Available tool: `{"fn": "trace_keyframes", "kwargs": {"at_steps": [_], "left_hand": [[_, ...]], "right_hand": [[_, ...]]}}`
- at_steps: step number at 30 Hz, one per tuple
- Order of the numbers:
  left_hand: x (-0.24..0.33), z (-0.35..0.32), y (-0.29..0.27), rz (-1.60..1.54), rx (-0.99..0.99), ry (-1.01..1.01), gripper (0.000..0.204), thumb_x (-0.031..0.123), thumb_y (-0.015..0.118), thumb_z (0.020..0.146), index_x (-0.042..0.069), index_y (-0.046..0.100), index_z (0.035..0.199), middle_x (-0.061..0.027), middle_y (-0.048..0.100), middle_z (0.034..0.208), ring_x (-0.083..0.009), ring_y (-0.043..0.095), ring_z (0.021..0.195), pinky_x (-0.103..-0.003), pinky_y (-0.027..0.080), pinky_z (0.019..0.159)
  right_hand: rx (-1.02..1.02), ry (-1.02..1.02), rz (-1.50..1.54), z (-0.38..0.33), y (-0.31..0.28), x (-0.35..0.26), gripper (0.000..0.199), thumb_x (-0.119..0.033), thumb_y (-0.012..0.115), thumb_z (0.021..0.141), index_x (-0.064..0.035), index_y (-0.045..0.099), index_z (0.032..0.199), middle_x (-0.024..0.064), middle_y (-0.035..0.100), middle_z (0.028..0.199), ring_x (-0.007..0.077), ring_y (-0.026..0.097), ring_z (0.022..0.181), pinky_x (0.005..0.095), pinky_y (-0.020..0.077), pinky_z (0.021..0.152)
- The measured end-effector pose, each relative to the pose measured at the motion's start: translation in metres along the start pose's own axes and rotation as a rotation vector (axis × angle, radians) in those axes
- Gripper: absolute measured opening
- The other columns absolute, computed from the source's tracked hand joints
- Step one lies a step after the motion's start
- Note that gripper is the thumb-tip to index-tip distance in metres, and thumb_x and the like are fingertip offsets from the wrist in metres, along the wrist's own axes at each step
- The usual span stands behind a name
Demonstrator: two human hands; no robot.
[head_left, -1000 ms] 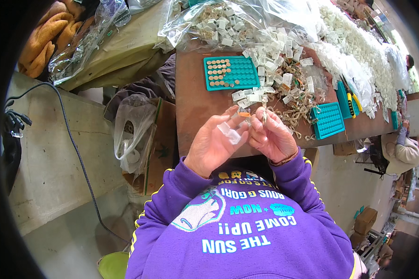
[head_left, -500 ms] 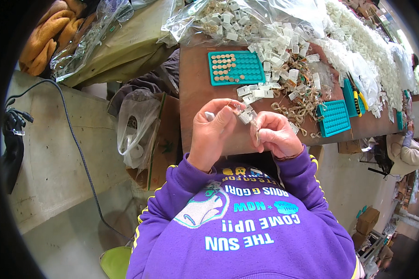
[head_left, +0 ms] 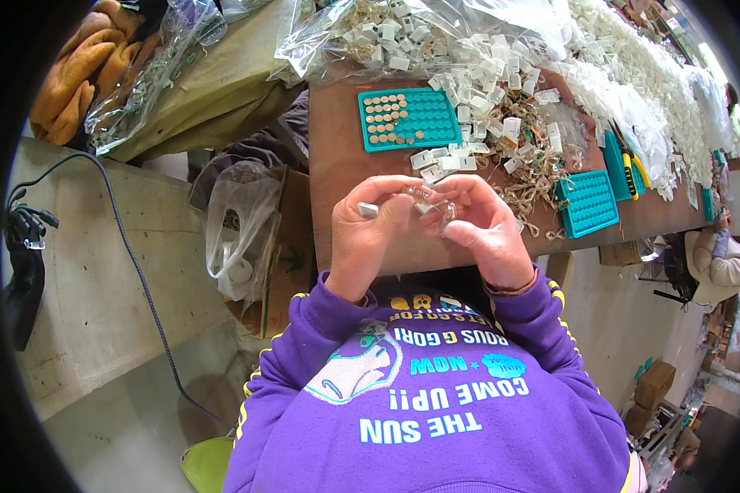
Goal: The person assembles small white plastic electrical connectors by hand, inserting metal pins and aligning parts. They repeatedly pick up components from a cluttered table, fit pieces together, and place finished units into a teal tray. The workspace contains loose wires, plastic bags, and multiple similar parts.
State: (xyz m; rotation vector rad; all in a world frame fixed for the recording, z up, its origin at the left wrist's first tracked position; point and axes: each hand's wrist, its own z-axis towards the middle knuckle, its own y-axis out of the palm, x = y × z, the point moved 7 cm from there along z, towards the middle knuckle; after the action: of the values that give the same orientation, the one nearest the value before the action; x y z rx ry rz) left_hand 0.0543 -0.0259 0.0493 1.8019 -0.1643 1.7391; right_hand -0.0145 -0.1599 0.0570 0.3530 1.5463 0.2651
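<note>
My left hand is closed, pinching a small part with a metal coil between thumb and forefinger. A small white plastic piece is tucked among its fingers. My right hand is closed on a small shiny round piece, its exact kind unclear; its fingertips meet those of the left. Beyond the hands on the brown table lies a teal tray with rows of round metal discs on its left side. White plastic housings lie between tray and hands.
Tangled pale wires with housings spread right of the tray. Two more teal trays, one nearer, sit at right beside yellow-handled pliers. Clear plastic sheeting covers the back. A carton with a plastic bag stands left. Another person sits far right.
My right hand has moved left and slightly up, bringing its fingertips against the left hand's. The left hand keeps its hold, and the whole view has shifted slightly.
</note>
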Motion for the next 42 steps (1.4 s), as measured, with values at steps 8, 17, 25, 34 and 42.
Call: {"fn": "trace_keyframes", "kwargs": {"at_steps": [8, 17, 25, 34, 42], "left_hand": [[-0.021, 0.0, 0.007, -0.309, -0.028, -0.212, 0.024, 0.02, 0.058, 0.099, -0.001, 0.062, 0.112, -0.0077, 0.066, 0.097, -0.0026, 0.039, 0.059, -0.018, 0.03, 0.051], [-0.014, 0.0, 0.009, -0.283, -0.048, -0.164, 0.024, 0.018, 0.06, 0.098, -0.001, 0.063, 0.113, -0.0051, 0.065, 0.098, -0.0025, 0.038, 0.06, -0.019, 0.03, 0.052], [-0.001, 0.001, 0.015, -0.028, -0.097, -0.008, 0.018, 0.013, 0.062, 0.095, 0.0, 0.069, 0.105, -0.0016, 0.067, 0.094, -0.0058, 0.053, 0.076, -0.02, 0.042, 0.069], [-0.023, -0.002, 0.018, -0.227, -0.165, -0.215, 0.023, 0.02, 0.064, 0.096, 0.0, 0.067, 0.106, -0.0018, 0.069, 0.092, -0.0031, 0.043, 0.062, -0.019, 0.032, 0.054], [-0.018, -0.002, 0.011, -0.058, 0.075, -0.156, 0.018, 0.011, 0.07, 0.09, 0.0, 0.068, 0.104, 0.0022, 0.066, 0.085, -0.0041, 0.059, 0.075, -0.018, 0.047, 0.068]], "right_hand": [[-0.046, -0.849, -1.092, -0.021, 0.028, -0.055, 0.023, 0.002, 0.072, 0.068, -0.0023, 0.069, 0.09, 0.0092, 0.06, 0.095, 0.0241, 0.064, 0.081, 0.0353, 0.0544, 0.073], [-0.157, -0.881, -1.153, -0.021, 0.034, -0.07, 0.027, -0.013, 0.076, 0.072, -0.0034, 0.069, 0.096, 0.01, 0.063, 0.1, 0.0255, 0.065, 0.093, 0.0388, 0.0526, 0.083], [-0.107, 0.14, -0.284, 0.002, -0.005, -0.005, 0.018, -0.017, 0.061, 0.095, -0.0001, 0.064, 0.099, -0.0001, 0.061, 0.09, 0.0071, 0.055, 0.083, 0.0232, 0.0452, 0.075], [-0.221, 0.354, -0.19, 0.001, -0.01, -0.01, 0.014, -0.014, 0.061, 0.094, 0.0001, 0.062, 0.093, 0.0003, 0.061, 0.084, 0.0073, 0.057, 0.08, 0.0246, 0.0473, 0.073], [0.162, -0.597, -1.246, -0.009, 0.018, -0.057, 0.022, -0.003, 0.073, 0.075, -0.0031, 0.065, 0.095, 0.0107, 0.065, 0.088, 0.0297, 0.064, 0.083, 0.0373, 0.0522, 0.072]]}}
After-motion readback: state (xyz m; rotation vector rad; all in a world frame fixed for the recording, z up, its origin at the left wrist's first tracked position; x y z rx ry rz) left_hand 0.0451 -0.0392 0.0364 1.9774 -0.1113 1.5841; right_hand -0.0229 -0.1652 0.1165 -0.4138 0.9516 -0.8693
